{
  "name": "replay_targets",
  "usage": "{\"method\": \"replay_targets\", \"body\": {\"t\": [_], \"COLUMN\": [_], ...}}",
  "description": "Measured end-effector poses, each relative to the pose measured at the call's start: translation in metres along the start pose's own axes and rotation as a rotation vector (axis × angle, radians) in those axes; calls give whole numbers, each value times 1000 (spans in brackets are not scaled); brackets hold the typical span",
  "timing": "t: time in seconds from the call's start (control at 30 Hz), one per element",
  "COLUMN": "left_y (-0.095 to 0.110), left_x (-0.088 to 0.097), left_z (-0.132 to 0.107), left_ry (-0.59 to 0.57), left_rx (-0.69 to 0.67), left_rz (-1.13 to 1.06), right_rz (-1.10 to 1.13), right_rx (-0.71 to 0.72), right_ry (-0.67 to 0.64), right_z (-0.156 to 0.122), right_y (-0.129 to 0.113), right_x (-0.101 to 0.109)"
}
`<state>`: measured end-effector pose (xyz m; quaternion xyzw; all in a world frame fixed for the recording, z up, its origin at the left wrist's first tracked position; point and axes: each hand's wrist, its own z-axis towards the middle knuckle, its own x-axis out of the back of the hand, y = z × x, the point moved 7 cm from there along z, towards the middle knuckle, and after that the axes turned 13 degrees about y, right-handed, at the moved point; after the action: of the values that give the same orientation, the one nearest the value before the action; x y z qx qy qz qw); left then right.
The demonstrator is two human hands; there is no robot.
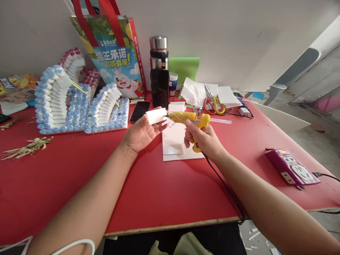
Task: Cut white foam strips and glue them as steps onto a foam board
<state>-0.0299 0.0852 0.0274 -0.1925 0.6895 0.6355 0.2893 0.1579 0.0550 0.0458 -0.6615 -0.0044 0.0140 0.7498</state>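
My left hand [142, 134] is closed on a small white rolled piece [156, 116], held level above the table. A yellow hot glue gun [190, 119] is gripped in my right hand [203, 136], its nozzle pointing left at the right end of the white piece. Whether nozzle and piece touch, I cannot tell. Below both hands lies a white board [172, 157] with a smaller clear or white sheet on it. The gun's black cord [223, 180] runs down over the front edge.
White-and-blue rolled-paper models [60, 102] stand at the left beside a bag [114, 60]. Behind are a phone [140, 110], an upright phone [159, 86] and a steel flask [158, 46]. Scissors [212, 102] lie near papers [193, 92]. A purple power strip [292, 166] sits at right.
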Motion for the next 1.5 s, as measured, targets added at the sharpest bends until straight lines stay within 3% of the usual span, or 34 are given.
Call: {"method": "replay_targets", "body": {"t": [0.67, 0.9, 1.03, 1.17, 1.33, 1.5], "left_y": [3, 5, 2, 0, -2, -4], "left_x": [-3, 1, 3, 2, 1, -1], "left_z": [-4, -1, 0, 0, 0, -2], "left_ry": [29, 12, 18, -3, -20, -18], "left_rx": [-37, -52, -10, 6, 25, 48], "left_rz": [70, 62, 34, -2, -34, -36], "right_rz": [-42, -97, -141, -342, -497, -639], "right_rx": [-36, -35, -53, -9, -82, -212], "right_ry": [68, 220, 307, 396, 549, 639], "right_z": [1, 8, 13, 6, -10, -16], "right_y": [1, -4, -10, -13, 3, 27], "right_x": [6, 22, 44, 89, 153, 182]}}
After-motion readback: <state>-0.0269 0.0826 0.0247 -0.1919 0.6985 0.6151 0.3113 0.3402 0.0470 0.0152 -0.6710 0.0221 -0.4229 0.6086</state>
